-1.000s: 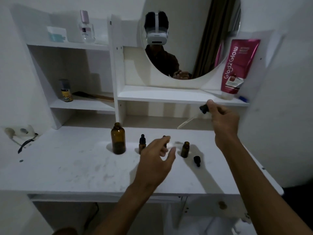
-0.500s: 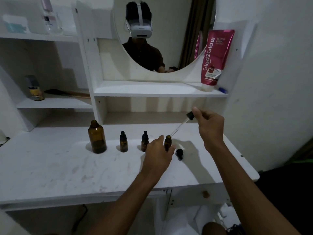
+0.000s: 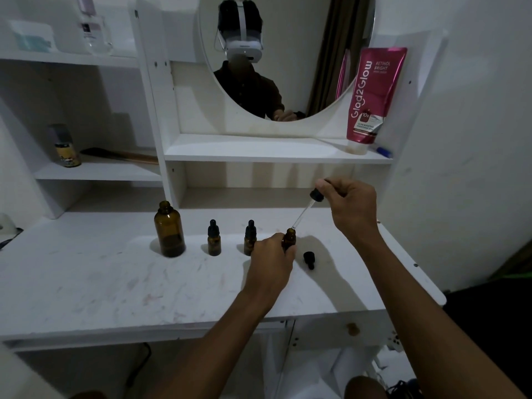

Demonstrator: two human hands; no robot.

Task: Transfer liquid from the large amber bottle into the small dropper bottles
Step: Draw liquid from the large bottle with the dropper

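A: Why is the left hand [image 3: 270, 262] clamped on that open dropper bottle [image 3: 289, 239]?

B: To steady it while the right hand [image 3: 349, 207] pinches the pipette [image 3: 305, 211], tip at its mouth.

A: Count?

B: Three small bottles, two capped; one loose cap [image 3: 309, 259] on the worktop [image 3: 115, 283]; one large amber bottle [image 3: 169, 230], far left, uncapped.

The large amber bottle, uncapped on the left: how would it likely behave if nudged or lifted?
The large amber bottle looks like glass, so probably rigid, smooth and breakable. It is tall on a narrow base, so a high push could tip it. With no cap on, tipping would likely spill any contents.
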